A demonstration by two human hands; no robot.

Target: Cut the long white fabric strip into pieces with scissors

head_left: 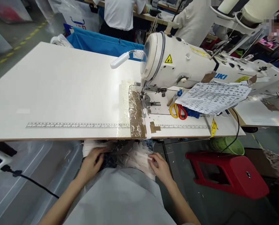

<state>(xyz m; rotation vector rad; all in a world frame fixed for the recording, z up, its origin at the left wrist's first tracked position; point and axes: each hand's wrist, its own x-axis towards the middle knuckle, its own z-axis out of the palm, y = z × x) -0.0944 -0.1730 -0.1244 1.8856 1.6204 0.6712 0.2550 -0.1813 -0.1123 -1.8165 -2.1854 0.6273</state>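
Pale, thin, crumpled fabric lies across my lap, just below the front edge of the sewing table. At its right side, my right hand has thumb and fingers closed on the fabric's edge. My left hand is at the left of the lap, by another white piece of cloth. Its thumb stands apart from the bent fingers, and the fingertips are slightly blurred. Above the lap, a narrow white strip runs from the sewing machine's presser foot down over the table edge.
Yellow- and red-handled scissors lie under a written paper sheet. A ruler scale runs along the white tabletop. A red stool and green basket are at right, a clear plastic bin at left. Co-workers are behind.
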